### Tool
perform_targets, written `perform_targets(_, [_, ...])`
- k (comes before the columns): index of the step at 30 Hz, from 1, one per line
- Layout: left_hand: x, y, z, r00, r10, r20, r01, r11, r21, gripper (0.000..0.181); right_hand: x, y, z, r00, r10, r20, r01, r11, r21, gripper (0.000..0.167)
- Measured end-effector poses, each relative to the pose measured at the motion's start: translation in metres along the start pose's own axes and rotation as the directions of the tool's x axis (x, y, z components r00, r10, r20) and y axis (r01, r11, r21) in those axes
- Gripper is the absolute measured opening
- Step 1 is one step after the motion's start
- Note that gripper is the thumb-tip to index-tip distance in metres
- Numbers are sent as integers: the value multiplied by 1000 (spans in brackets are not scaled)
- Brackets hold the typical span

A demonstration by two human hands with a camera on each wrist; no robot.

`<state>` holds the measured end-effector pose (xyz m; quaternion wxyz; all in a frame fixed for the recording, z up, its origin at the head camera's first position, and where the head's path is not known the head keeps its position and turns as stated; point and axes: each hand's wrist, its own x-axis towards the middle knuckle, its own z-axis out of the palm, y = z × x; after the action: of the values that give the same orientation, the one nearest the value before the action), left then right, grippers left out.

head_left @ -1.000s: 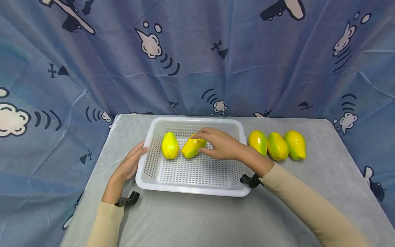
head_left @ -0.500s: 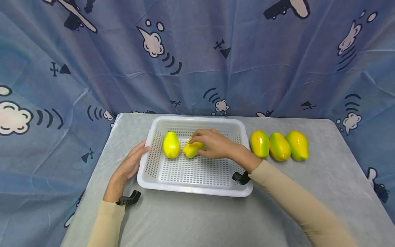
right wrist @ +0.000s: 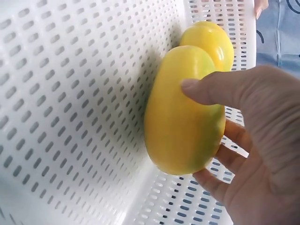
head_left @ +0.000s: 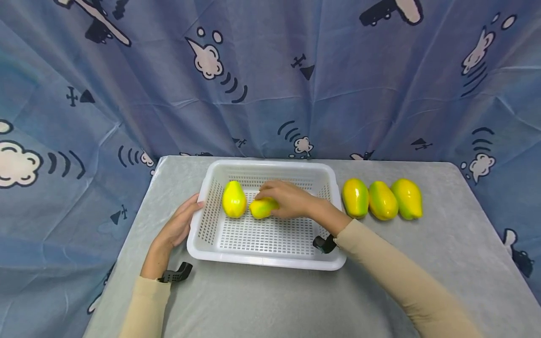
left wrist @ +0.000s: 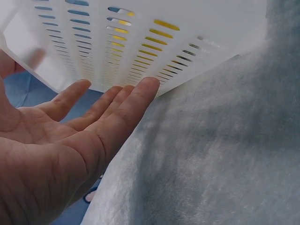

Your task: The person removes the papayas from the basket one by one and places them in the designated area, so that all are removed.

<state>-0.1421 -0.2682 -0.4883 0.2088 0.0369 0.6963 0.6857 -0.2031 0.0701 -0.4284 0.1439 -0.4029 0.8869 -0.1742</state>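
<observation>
In the head view a white perforated plastic basket (head_left: 270,260) stands on the grey table. My left hand (head_left: 177,225) holds its left rim; the left wrist view shows the fingers (left wrist: 126,110) straight along the outer wall, the thumb at the rim. Inside the basket my right hand (head_left: 291,199) grips a yellow-green papaya (head_left: 262,208). The right wrist view has the thumb on this papaya (right wrist: 180,126) and the other fingers around its far side, partly hidden. Left of it, another papaya (head_left: 234,199) lies in the basket.
Three more papayas (head_left: 382,201) lie side by side on the table, just right of the basket. A blue patterned curtain (head_left: 270,94) hangs behind the table (head_left: 253,300). Each wrist wears a black camera mount (head_left: 175,273).
My right hand has moved slightly left and down, closing further around the papaya, which has turned a little and shows less of its surface. The left hand stays at the rim.
</observation>
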Motion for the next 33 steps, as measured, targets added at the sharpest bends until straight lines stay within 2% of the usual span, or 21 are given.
perform_targets(4, [-1,0,-1,1000,2,7,-2,1000,-3,66,-3,0,1,999,31,21,-32,999,11,56])
perform_targets(11, [1,1,-2,1000,3,6,-3,1000,0,66,-8,3,1,989,146,37,-147,989,24,67])
perform_targets(21, [-3,0,-1,1000,13,-3,-13,1000,-8,66,-8,-1,3,991,132,12,-131,991,-17,65])
perform_targets(25, [-3,0,-1,1000,12,4,-12,1000,-19,66,-7,-4,3,988,154,18,-153,988,-20,67])
perform_targets(33, [-3,-2,-2,999,26,21,-26,1000,-17,66,-9,-6,4,972,230,38,-231,972,35,73])
